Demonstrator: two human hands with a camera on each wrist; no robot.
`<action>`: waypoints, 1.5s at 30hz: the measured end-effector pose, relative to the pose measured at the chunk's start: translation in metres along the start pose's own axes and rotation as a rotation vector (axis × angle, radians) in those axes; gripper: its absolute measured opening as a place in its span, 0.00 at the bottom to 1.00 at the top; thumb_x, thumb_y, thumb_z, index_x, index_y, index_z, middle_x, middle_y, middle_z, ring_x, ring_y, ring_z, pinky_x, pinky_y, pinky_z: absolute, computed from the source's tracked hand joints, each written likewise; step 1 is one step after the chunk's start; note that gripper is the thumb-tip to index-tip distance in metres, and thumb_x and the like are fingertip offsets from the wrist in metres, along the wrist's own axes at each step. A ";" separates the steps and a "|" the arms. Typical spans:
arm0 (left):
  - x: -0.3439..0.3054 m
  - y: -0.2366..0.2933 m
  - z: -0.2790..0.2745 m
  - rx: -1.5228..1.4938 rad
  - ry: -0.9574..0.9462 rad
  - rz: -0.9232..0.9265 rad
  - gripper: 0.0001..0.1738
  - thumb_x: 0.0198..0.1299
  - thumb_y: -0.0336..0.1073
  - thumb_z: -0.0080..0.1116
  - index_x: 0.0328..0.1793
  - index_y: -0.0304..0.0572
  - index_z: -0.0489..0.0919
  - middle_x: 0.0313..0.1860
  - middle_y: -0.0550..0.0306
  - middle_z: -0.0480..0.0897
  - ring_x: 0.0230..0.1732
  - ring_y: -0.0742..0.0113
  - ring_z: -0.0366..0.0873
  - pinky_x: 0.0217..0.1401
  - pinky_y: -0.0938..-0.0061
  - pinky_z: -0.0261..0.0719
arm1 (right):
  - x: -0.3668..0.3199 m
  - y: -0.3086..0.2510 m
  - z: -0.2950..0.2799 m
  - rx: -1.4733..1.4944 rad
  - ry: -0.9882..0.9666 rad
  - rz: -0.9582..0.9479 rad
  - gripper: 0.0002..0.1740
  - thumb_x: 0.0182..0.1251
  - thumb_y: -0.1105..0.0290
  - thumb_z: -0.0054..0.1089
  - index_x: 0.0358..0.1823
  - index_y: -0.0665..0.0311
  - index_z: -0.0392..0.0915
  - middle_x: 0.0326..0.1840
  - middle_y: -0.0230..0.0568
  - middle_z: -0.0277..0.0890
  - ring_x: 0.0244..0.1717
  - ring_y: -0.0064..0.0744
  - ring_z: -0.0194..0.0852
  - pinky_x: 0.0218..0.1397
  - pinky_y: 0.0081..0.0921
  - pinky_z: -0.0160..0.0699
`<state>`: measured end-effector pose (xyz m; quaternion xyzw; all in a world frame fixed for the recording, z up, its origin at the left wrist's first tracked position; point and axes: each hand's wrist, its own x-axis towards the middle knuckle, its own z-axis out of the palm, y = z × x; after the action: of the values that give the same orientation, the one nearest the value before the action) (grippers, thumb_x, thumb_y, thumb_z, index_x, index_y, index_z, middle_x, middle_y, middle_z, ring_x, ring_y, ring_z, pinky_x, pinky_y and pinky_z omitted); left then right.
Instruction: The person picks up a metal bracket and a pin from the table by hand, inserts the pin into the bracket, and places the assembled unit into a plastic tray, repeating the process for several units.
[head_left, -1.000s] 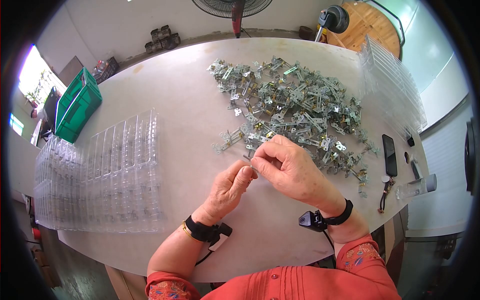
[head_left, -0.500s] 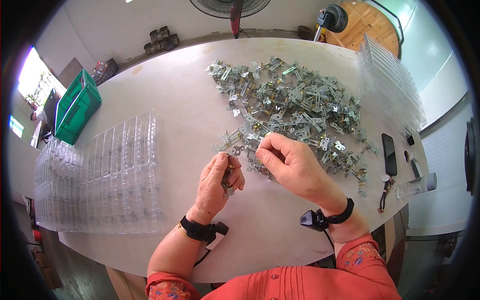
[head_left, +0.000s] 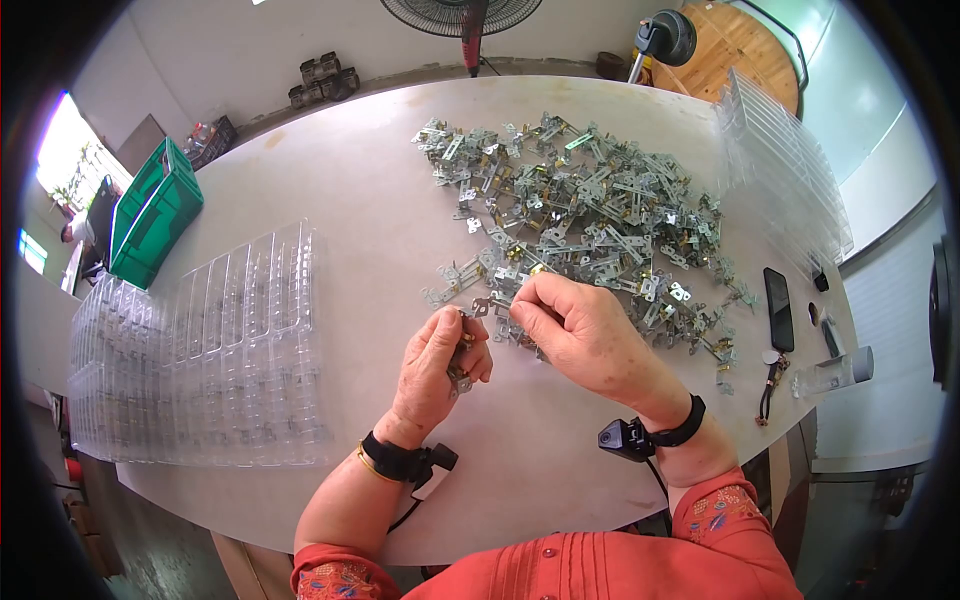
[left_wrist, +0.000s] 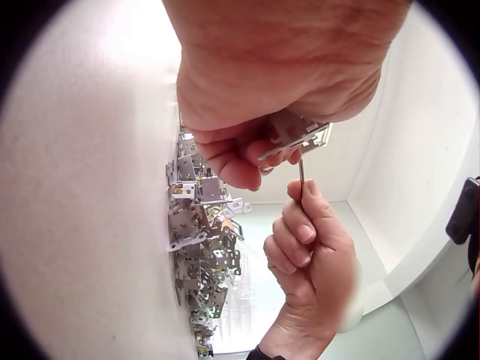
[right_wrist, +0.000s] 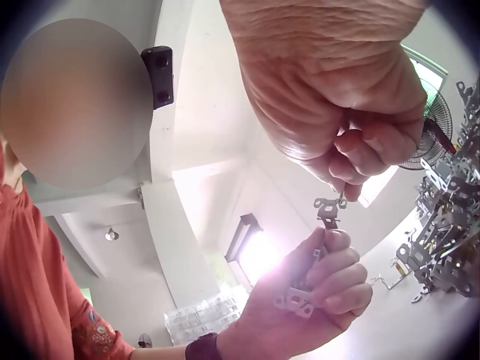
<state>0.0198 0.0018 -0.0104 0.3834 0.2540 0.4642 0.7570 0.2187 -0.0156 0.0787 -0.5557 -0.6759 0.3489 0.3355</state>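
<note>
The left hand curls its fingers round a metal bracket whose perforated end sticks out past the thumb. Between thumb and fingers, the right hand pinches a thin metal rod; the rod's tip meets the bracket's edge in the left wrist view. The two hands face each other without touching, just in front of a heap of similar metal brackets. Much of the held bracket is hidden by the left fingers.
Clear plastic trays stand at the left and more trays at the right rear. A green crate is at the far left. A phone and a clear bottle lie at the right.
The hands were together a second ago; the left hand has moved left and down, turning so its bracket shows. Since half a second ago, both have shifted only slightly.
</note>
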 end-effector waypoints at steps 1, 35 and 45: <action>0.000 0.000 0.000 0.000 0.000 0.000 0.22 0.83 0.51 0.42 0.45 0.39 0.74 0.24 0.62 0.66 0.26 0.68 0.67 0.35 0.69 0.74 | 0.000 0.000 0.000 0.000 0.000 0.000 0.10 0.76 0.65 0.59 0.39 0.65 0.79 0.23 0.46 0.77 0.21 0.40 0.74 0.29 0.35 0.71; -0.008 0.002 0.004 0.440 -0.107 0.011 0.25 0.81 0.55 0.46 0.47 0.39 0.79 0.30 0.67 0.72 0.32 0.78 0.69 0.37 0.79 0.70 | 0.007 0.005 -0.006 0.359 -0.276 0.264 0.14 0.83 0.61 0.50 0.46 0.64 0.78 0.28 0.28 0.74 0.27 0.17 0.70 0.31 0.20 0.72; -0.011 0.003 0.009 0.626 -0.193 0.063 0.23 0.81 0.55 0.47 0.48 0.41 0.80 0.33 0.67 0.75 0.33 0.77 0.70 0.40 0.79 0.71 | 0.007 0.022 -0.004 0.263 -0.244 0.073 0.12 0.77 0.60 0.61 0.41 0.61 0.80 0.28 0.28 0.77 0.28 0.17 0.72 0.33 0.20 0.72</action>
<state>0.0200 -0.0104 -0.0020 0.6472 0.2994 0.3484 0.6083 0.2320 -0.0053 0.0626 -0.4847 -0.6394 0.5112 0.3080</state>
